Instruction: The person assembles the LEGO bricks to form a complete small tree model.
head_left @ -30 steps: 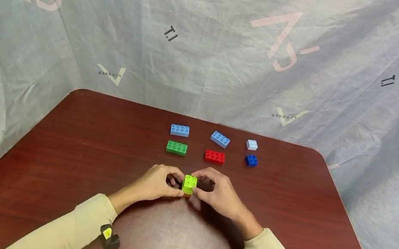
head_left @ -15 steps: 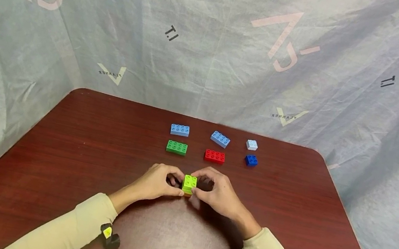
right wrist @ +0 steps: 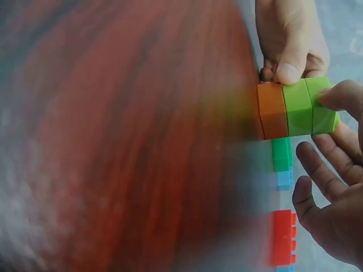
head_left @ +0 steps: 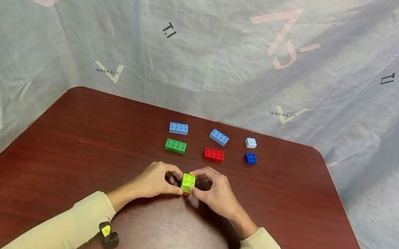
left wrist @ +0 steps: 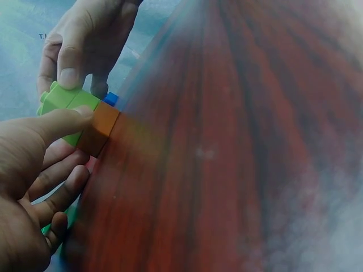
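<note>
A small stack of 2x2 toy building bricks stands upright on the table in front of me. Its base is an orange brick [right wrist: 273, 113], topped by a middle lime green brick [right wrist: 298, 107] and an upper lime green brick [head_left: 188, 180]. From the left, my left hand [head_left: 157, 181] pinches the stack low down, its thumb near the seam between orange and green. My right hand [head_left: 220, 194] grips the upper lime brick between thumb and fingers. In the right wrist view the bricks sit flush against each other.
Beyond the hands lie two rows of bricks. Nearer are a green [head_left: 175, 146], a red [head_left: 214, 154] and a dark blue brick [head_left: 250, 158]. Behind them are two light blue bricks [head_left: 178, 128] and a pale blue one [head_left: 251, 143]. A grey cloth [head_left: 210, 56] hangs behind the table [head_left: 80, 158].
Both hands keep their hold on the stack with hardly any movement. The whole head view has shifted slightly, so everything appears a little further left and up.
</note>
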A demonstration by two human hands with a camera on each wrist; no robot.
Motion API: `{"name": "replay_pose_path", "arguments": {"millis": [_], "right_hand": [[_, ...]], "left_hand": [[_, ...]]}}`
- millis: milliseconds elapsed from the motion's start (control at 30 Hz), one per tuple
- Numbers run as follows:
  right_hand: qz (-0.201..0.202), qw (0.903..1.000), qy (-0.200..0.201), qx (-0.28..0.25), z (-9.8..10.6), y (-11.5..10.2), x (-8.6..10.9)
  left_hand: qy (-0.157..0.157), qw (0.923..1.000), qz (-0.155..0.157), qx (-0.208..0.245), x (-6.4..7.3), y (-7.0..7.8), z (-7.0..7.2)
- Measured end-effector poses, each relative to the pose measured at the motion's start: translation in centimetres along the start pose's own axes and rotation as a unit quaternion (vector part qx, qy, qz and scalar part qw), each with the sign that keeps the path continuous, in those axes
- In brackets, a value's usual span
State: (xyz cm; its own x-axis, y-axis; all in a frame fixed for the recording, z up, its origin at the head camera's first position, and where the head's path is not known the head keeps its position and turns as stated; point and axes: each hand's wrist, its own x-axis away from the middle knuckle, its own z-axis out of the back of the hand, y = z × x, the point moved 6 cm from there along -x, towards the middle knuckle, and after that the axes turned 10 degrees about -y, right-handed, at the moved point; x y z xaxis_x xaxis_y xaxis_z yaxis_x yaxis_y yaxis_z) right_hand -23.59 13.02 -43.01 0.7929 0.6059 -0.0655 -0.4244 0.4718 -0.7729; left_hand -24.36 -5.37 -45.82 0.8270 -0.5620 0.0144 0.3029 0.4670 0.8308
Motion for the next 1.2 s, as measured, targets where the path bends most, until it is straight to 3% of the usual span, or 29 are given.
{"name": "replay_pose_path", "arguments": {"millis": [300, 533, 700, 767, 967, 1200], "right_hand": [[-0.029, 0.9990, -0.003, -0.035, -0.3, 0.8, 0.1], [-0.023, 0.9990, 0.000, -0.037, -0.5, 0.7, 0.0], [-0.024, 0.9986, -0.008, -0.046, -0.7, 0.9, -0.1], [-0.029, 0.9985, -0.009, -0.046, -0.7, 1.0, -0.1], [-0.040, 0.9983, -0.008, -0.042, -0.6, 1.3, 0.0], [-0.027, 0.9985, -0.009, -0.046, -0.7, 1.2, 0.1]], "left_hand": [[-0.041, 0.9991, -0.004, -0.015, -0.3, 0.1, 0.4], [-0.063, 0.9978, -0.010, -0.015, -0.3, 0.4, 0.8], [-0.093, 0.9951, -0.016, -0.031, -0.5, 0.8, 2.2], [-0.086, 0.9953, -0.022, -0.038, -0.7, 0.9, 3.4], [-0.009, 0.9994, -0.018, -0.027, -2.2, 0.6, 6.8], [0.014, 0.9995, 0.003, -0.027, -4.3, -0.1, 8.0]]}}
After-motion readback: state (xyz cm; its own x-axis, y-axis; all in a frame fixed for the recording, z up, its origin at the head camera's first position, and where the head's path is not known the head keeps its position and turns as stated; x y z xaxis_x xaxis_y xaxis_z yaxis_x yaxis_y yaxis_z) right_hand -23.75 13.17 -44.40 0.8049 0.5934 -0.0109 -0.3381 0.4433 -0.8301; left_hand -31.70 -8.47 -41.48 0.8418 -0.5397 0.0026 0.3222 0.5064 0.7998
